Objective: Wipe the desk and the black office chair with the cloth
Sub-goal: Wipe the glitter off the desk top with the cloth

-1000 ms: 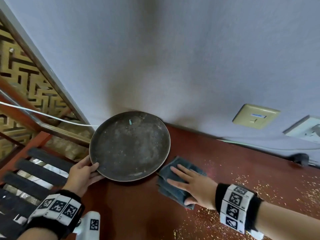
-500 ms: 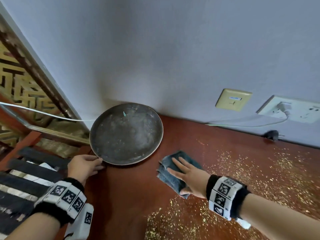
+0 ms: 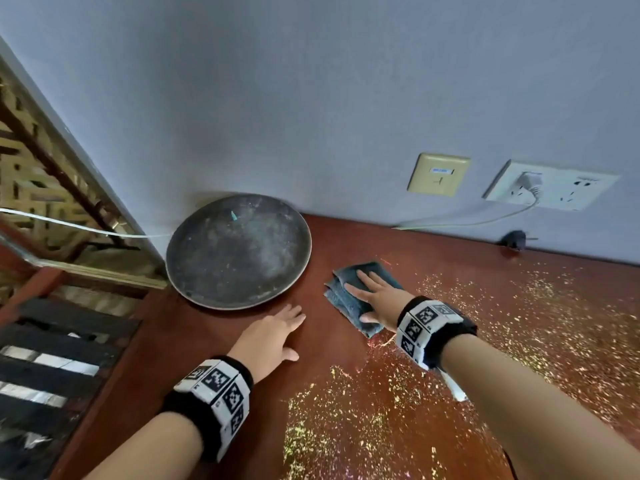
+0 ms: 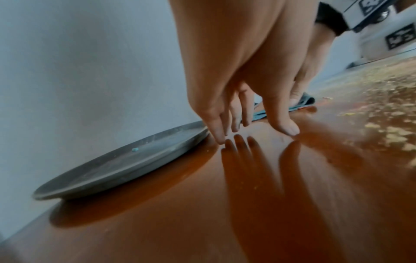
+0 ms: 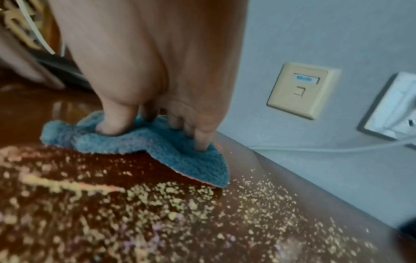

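Note:
A folded blue cloth (image 3: 349, 299) (image 5: 144, 142) lies on the red-brown desk (image 3: 339, 341) near the wall. My right hand (image 3: 375, 294) (image 5: 153, 124) presses flat on the cloth with straight, spread fingers. My left hand (image 3: 273, 332) (image 4: 254, 128) rests open on the bare desk, fingertips touching the wood just in front of the dark round tray (image 3: 237, 251) (image 4: 126, 163). Yellow crumbs (image 3: 485, 323) (image 5: 180, 204) are scattered over the desk to the right of the cloth and toward me. The black office chair is not in view.
The tray sits at the desk's back left corner against the grey wall. On the wall are a beige socket plate (image 3: 438, 174) and a white outlet (image 3: 550, 185) with a plugged cable (image 3: 467, 223). A small black plug (image 3: 516, 239) lies by the wall. The desk's left edge drops off beside dark slats (image 3: 62, 341).
My left hand has let go of the tray's rim and moved right onto the desk, flat in front of the tray. The right hand stays pressed on the cloth. The view has shifted right.

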`<act>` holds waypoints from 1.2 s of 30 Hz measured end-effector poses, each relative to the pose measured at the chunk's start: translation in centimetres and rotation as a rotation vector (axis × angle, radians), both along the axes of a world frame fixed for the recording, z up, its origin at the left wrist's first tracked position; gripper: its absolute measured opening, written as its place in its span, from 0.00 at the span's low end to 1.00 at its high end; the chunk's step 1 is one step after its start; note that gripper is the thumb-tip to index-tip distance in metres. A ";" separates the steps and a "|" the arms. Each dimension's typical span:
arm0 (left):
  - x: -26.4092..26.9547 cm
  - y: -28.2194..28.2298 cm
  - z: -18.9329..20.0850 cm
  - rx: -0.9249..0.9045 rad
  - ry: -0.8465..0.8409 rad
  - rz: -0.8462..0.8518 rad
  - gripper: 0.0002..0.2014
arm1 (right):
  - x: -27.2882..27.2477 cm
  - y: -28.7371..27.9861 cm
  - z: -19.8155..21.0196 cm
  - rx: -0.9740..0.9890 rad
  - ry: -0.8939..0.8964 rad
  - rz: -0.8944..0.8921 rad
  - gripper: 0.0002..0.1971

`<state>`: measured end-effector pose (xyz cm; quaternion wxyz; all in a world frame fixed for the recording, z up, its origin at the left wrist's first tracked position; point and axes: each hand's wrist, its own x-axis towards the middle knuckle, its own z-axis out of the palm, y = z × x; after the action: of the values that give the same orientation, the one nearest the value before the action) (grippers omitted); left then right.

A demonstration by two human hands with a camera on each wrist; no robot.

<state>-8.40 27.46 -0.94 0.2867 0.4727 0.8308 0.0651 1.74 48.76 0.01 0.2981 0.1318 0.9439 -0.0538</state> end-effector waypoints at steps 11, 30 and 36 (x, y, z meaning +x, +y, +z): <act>0.9 3.2 1.7 -0.226 0.043 0.050 0.43 | -0.9 6.0 -0.6 -0.020 0.041 0.074 0.36; 1.7 6.1 2.2 -0.392 0.102 0.186 0.53 | -5.0 8.9 -1.8 -0.092 0.066 -0.310 0.36; 1.6 5.6 1.9 -0.357 0.083 0.223 0.54 | -7.8 8.5 -2.0 -0.137 0.012 -0.132 0.36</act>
<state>-6.75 33.08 1.00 0.3224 0.3219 0.8873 -0.0714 -6.04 57.29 -1.97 0.2967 0.1728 0.9290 -0.1384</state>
